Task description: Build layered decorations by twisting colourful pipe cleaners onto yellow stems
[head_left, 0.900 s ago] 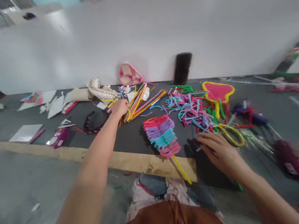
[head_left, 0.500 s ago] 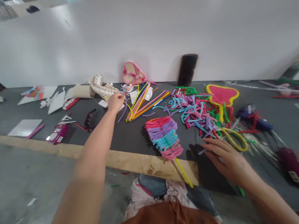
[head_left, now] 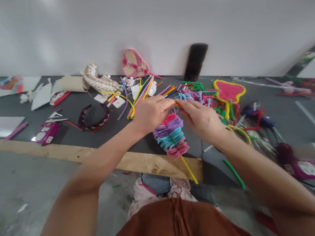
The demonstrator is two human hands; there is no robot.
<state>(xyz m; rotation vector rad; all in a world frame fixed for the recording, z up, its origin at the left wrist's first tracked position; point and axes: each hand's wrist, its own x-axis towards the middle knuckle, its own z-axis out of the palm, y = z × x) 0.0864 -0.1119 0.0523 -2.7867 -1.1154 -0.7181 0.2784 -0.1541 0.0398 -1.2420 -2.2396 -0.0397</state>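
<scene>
Nearest us, the thin yellow fuzzy stem [head_left: 189, 171] lay across the pale wooden edging strip [head_left: 147, 163] of the dark grey counter [head_left: 146, 144] and jutted past it; off to our right lay a loose, curved green pipe cleaner [head_left: 235, 173]; the yellow stem ran up into the leaf-shaped piece of trimmed red, purple, blue and pink pipe cleaners [head_left: 171, 137], which lay flat right before us, its red upper end partly covered by our hands; our left hand [head_left: 153, 113] and right hand [head_left: 201, 119] met above that end, the fingers of each drawn narrow and tip to tip; a sliver of orange showed where they met, but we could not tell whether they gripped it, as the thumbs were hidden; in our judgement, good work there called for a light, even pinch, one hand steadying while the other turned, and both wrists raised so that the soft fringe beneath was not flattened; beyond the left hand lay the bundle of long, straight multicoloured pipe cleaners [head_left: 144, 92], and beyond the right the heap of short, mostly blue and purple cuttings [head_left: 204, 98]; farthest off, a black phone [head_left: 196, 62] leaned against the smooth white upright panel [head_left: 89, 32].
</scene>
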